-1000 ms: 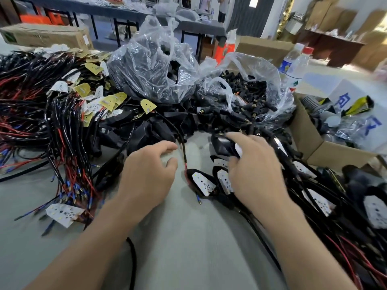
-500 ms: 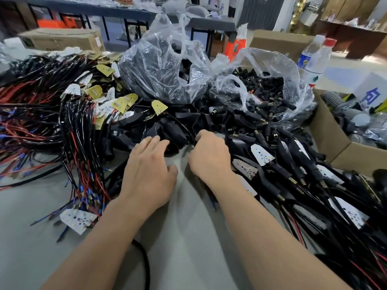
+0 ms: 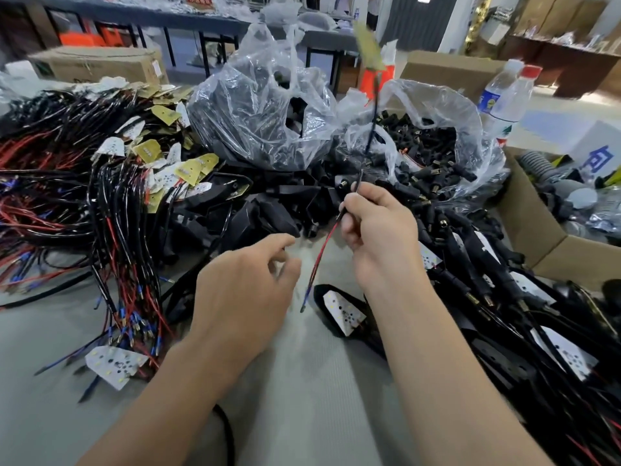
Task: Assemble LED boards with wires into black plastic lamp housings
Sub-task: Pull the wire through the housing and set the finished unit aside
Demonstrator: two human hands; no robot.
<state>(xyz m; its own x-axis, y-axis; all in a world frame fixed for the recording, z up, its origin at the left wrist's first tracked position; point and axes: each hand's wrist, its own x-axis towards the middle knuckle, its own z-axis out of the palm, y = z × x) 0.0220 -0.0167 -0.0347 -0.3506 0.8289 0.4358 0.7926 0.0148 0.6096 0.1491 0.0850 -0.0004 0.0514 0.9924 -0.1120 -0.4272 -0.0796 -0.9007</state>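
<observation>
- Black and red wires [image 3: 111, 230] lie heaped at the left of the desk [image 3: 302, 398], with a white board [image 3: 114, 363] at their near end.
- The left hand [image 3: 248, 290] hovers over the desk, its grip loose, fingers half curled and holding nothing.
- The right hand [image 3: 376, 230] has its grip pinched on a lead [image 3: 369, 129]. The lead rises to a blurred yellow board [image 3: 369, 48] in the air, and its red end hangs below.
- A housing [image 3: 321, 297] lies on the desk just under that hand.
- A box [image 3: 537, 237] stands at the far right.
</observation>
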